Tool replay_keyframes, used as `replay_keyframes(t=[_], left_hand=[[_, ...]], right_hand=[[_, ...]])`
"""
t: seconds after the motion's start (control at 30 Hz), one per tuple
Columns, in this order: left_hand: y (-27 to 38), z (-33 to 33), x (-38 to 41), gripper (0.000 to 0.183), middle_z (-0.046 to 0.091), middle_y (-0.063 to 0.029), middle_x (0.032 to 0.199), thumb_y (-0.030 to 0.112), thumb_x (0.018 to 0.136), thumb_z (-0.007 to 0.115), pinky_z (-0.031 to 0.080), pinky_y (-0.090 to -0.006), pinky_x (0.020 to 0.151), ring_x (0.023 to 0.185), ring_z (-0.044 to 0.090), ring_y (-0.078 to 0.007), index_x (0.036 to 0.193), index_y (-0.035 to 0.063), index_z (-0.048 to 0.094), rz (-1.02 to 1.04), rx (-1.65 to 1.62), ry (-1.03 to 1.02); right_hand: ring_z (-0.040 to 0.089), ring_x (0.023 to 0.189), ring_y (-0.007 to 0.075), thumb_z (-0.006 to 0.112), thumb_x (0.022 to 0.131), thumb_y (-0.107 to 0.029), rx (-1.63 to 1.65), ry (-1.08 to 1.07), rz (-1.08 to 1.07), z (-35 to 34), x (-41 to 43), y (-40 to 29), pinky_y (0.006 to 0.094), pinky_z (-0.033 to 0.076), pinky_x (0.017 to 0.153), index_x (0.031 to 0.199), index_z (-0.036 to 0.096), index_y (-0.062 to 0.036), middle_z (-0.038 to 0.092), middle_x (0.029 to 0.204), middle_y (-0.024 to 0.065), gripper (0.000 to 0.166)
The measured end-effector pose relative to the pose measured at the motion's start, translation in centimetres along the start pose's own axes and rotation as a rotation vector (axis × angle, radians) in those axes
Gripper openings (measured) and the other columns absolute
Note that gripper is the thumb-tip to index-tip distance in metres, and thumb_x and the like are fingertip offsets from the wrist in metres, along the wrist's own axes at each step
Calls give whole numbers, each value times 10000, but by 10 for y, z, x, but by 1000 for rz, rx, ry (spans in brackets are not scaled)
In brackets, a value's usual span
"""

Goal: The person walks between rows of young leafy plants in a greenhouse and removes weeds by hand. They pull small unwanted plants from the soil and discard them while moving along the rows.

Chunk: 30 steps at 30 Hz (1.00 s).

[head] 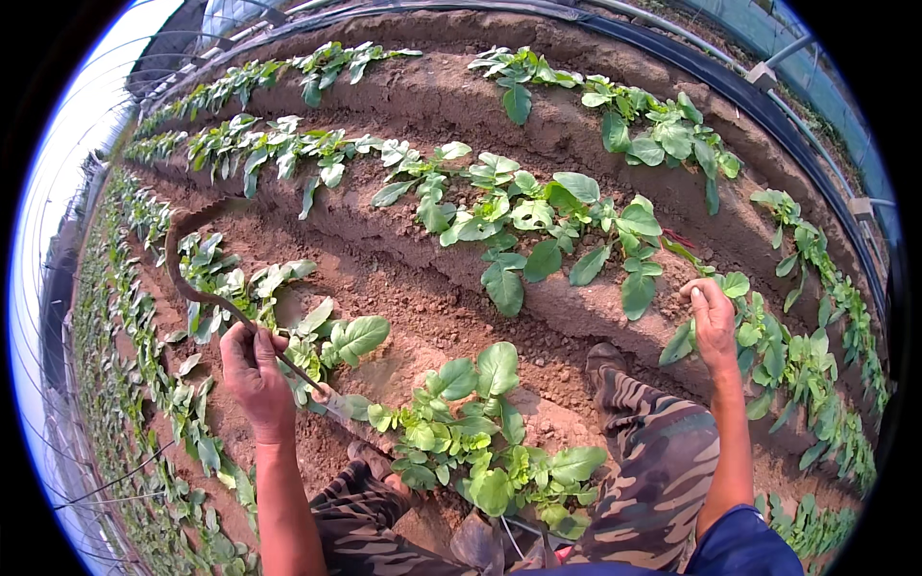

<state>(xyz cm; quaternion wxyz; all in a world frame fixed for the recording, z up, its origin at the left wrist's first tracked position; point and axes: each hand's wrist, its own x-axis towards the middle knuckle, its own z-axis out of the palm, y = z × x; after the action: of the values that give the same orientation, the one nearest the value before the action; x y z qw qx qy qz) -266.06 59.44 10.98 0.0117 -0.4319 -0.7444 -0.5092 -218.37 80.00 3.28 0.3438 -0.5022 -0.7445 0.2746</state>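
My left hand [257, 371] grips the thin rod of a curved, rusty metal tool [176, 270] that looks like a hand sickle or hoe. Its hooked end rises to the upper left, over leafy plants; the other end points down right, at a pale, blurred patch. My right hand [712, 320] is closed, fingertips together, above the soil ridge beside a row of leafy plants [735, 284]; whether something small is between the fingers cannot be seen. Below, between my legs, grows a green leafy plant [497, 439]. Further leafy plants [533, 209] line the ridge ahead.
Raised soil ridges [432, 266] with furrows between them run across the view. My shoe [605, 356] rests by the ridge edge. Black plastic sheeting [720, 86] and a metal pipe [670, 27] border the bed at the top and right. Greenhouse hoops curve at the left.
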Motion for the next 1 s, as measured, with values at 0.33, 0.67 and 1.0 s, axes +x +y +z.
replay_keyframes(t=[0.33, 0.67, 1.0], left_hand=[[-11, -50, -69, 105, 571, -92, 818, 100, 927, 501, 545, -336, 675, 710, 615, -194, 924, -1, 475, -562, -769, 235], [1, -21, -83, 88, 571, -94, 813, 75, 918, 491, 564, -366, 656, 736, 634, -220, 912, -9, 463, -736, -981, 173], [-4, -28, -78, 338, 528, -99, 1049, 100, 877, 558, 511, -274, 695, 896, 578, -164, 1167, -50, 468, -671, -592, -61]], right_hand=[[491, 680, 159, 673, 818, -204, 215, -403, -228, 65, -42, -174, 281, 415, 633, 785, 550, -9, 533, 741, 53, 233], [577, 829, 143, 711, 776, -282, 256, -1246, -135, 152, -103, -190, 333, 487, 749, 1139, 520, -46, 576, 918, 74, 473], [532, 753, 99, 667, 710, -109, 508, -1141, 313, 161, -73, -186, 251, 470, 633, 1208, 475, -25, 535, 915, 25, 541]])
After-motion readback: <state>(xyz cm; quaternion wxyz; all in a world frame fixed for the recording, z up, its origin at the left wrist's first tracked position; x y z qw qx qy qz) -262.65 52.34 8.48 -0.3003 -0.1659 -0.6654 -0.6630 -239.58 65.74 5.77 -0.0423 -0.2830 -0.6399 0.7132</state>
